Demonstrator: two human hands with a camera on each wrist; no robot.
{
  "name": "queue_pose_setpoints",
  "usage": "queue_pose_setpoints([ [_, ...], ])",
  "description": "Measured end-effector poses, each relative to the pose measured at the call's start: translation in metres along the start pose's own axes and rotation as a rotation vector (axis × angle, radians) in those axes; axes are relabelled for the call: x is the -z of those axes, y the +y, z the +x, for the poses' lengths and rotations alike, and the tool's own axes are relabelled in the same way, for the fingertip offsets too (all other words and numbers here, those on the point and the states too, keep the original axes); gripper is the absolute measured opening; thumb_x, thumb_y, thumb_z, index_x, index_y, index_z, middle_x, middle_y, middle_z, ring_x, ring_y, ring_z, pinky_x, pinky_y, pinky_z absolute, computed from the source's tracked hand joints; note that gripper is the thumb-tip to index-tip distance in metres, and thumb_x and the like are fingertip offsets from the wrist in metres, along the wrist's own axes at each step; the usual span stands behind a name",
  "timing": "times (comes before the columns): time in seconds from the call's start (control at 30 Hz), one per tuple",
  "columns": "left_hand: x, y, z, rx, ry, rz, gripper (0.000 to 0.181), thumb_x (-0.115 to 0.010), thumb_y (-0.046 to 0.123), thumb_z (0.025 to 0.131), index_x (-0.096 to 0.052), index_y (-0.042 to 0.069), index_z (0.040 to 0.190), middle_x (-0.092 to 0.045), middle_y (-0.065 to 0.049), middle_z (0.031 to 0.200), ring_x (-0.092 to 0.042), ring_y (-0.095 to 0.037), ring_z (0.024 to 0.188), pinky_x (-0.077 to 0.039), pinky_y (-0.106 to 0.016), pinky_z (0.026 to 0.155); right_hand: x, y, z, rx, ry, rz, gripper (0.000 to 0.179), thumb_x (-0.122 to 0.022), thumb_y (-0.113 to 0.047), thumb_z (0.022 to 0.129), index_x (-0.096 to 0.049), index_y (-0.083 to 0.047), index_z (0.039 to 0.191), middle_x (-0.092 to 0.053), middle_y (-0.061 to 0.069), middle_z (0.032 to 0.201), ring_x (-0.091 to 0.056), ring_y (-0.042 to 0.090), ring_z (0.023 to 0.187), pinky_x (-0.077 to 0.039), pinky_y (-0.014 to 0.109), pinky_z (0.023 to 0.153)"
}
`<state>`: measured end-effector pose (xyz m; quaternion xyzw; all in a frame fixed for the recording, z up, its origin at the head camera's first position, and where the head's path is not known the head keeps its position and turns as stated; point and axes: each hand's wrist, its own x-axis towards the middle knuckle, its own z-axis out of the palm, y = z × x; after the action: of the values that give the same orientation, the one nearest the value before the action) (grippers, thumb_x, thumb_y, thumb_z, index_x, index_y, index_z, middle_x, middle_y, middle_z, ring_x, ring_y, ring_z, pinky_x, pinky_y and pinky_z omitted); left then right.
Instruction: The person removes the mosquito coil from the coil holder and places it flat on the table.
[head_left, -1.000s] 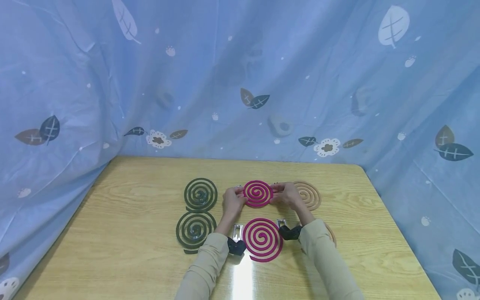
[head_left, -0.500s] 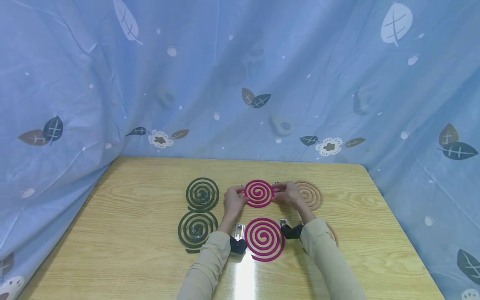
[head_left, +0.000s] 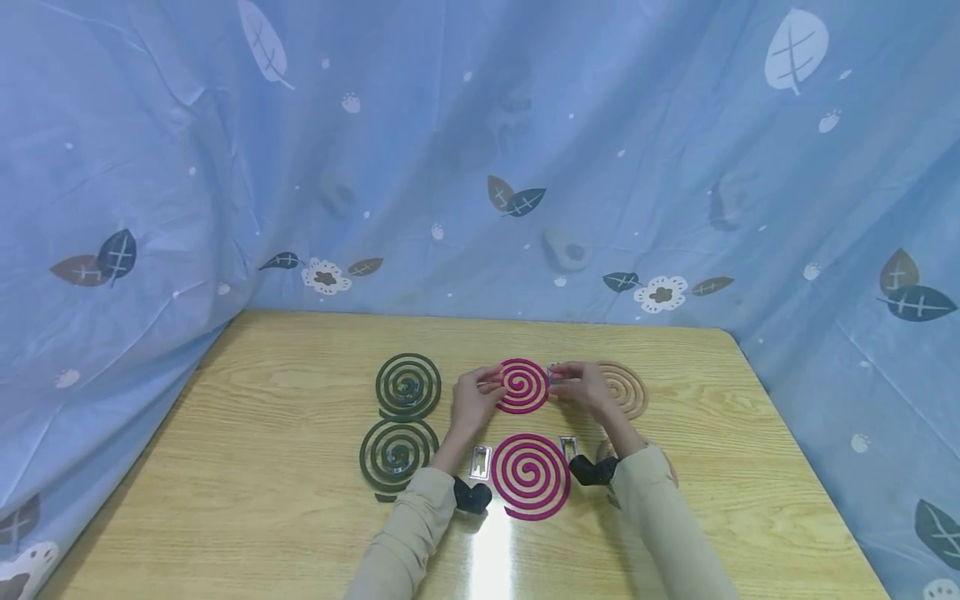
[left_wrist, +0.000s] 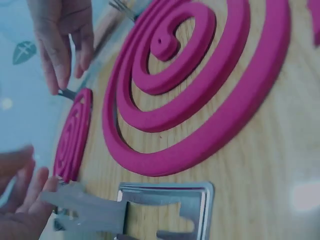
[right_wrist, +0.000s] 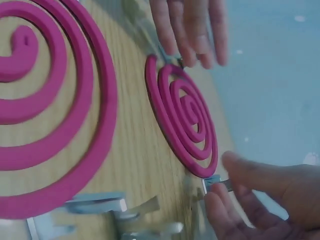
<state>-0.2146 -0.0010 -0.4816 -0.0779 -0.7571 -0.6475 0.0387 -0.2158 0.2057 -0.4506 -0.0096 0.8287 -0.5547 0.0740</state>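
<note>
A pink mosquito coil (head_left: 517,384) lies toward the back of the table, between my two hands. My left hand (head_left: 471,398) is at its left edge, thumb and fingers spread apart. At the right edge is my right hand (head_left: 587,387), also with a gap between thumb and fingers. A metal coil stand (right_wrist: 212,179) shows beside the right fingers, close to the coil's rim. Closer to me lies a second pink mosquito coil (head_left: 530,473), flat between my wrists. One metal stand (head_left: 488,463) lies on its left, another metal stand (head_left: 567,447) at its upper right.
Left of my hands lie two dark green mosquito coils, a far one (head_left: 407,387) and a near one (head_left: 398,456). A tan coil (head_left: 641,393) sits to the right, with another tan coil (head_left: 670,464) mostly behind my right sleeve. A blue curtain (head_left: 420,150) rises behind the table.
Both hands have loosened from the far pink coil's edges; thumbs and fingers now stand apart. The coil remains in about the same place. The head view has shifted slightly.
</note>
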Motion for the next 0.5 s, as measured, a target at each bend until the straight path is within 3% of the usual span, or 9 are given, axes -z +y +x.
queue_pose_setpoints([
  [0.1, 0.004, 0.006, -0.003, -0.006, -0.087, -0.059, 0.034, -0.068, -0.003, 0.085, -0.062, -0.007, 0.118, -0.067, -0.022, 0.109, -0.067, -0.03, 0.097, -0.058, -0.027, 0.083, 0.003, 0.001, -0.009, 0.064, -0.046, 0.057, 0.038, -0.062, 0.003, 0.09, -0.052, 0.014, 0.125, -0.055, 0.033, 0.124, -0.057, 0.045, 0.11, -0.056, 0.042, 0.089],
  [0.13, 0.007, 0.02, -0.008, 0.04, -0.11, -0.053, 0.036, -0.066, -0.006, 0.085, -0.06, -0.008, 0.12, -0.065, -0.024, 0.113, -0.065, -0.033, 0.101, -0.057, -0.029, 0.086, 0.004, 0.001, -0.013, 0.088, -0.059, 0.062, 0.038, -0.061, 0.002, 0.092, -0.052, 0.013, 0.127, -0.054, 0.032, 0.126, -0.057, 0.044, 0.11, -0.056, 0.042, 0.09],
  [0.17, 0.008, 0.023, -0.01, 0.056, -0.133, -0.058, 0.037, -0.066, -0.005, 0.085, -0.06, -0.007, 0.121, -0.064, -0.024, 0.116, -0.064, -0.034, 0.103, -0.057, -0.029, 0.086, 0.004, 0.002, -0.017, 0.111, -0.072, 0.072, 0.038, -0.06, 0.001, 0.093, -0.051, 0.012, 0.128, -0.053, 0.031, 0.128, -0.056, 0.044, 0.11, -0.055, 0.043, 0.092],
  [0.27, 0.016, 0.033, -0.018, 0.038, -0.192, -0.041, 0.037, -0.068, -0.002, 0.086, -0.061, -0.003, 0.122, -0.063, -0.021, 0.12, -0.061, -0.035, 0.107, -0.056, -0.025, 0.087, 0.002, 0.003, -0.031, 0.153, -0.076, 0.101, 0.04, -0.059, -0.004, 0.094, -0.051, 0.009, 0.131, -0.051, 0.029, 0.132, -0.056, 0.042, 0.112, -0.053, 0.043, 0.094],
  [0.4, 0.027, 0.038, -0.032, -0.037, -0.284, -0.05, 0.038, -0.067, 0.0, 0.087, -0.06, -0.002, 0.125, -0.06, -0.022, 0.124, -0.057, -0.041, 0.112, -0.054, -0.027, 0.091, -0.006, 0.003, -0.05, 0.178, -0.015, 0.136, 0.04, -0.062, -0.008, 0.093, -0.053, 0.008, 0.129, -0.054, 0.027, 0.13, -0.058, 0.036, 0.111, -0.055, 0.033, 0.092],
  [0.5, 0.036, 0.041, -0.043, -0.042, -0.332, -0.064, 0.038, -0.067, 0.004, 0.089, -0.06, 0.0, 0.126, -0.059, -0.021, 0.127, -0.055, -0.042, 0.116, -0.054, -0.027, 0.092, -0.014, 0.002, -0.063, 0.187, 0.022, 0.16, 0.04, -0.064, -0.009, 0.092, -0.055, 0.008, 0.127, -0.055, 0.026, 0.129, -0.058, 0.033, 0.109, -0.054, 0.025, 0.089],
])
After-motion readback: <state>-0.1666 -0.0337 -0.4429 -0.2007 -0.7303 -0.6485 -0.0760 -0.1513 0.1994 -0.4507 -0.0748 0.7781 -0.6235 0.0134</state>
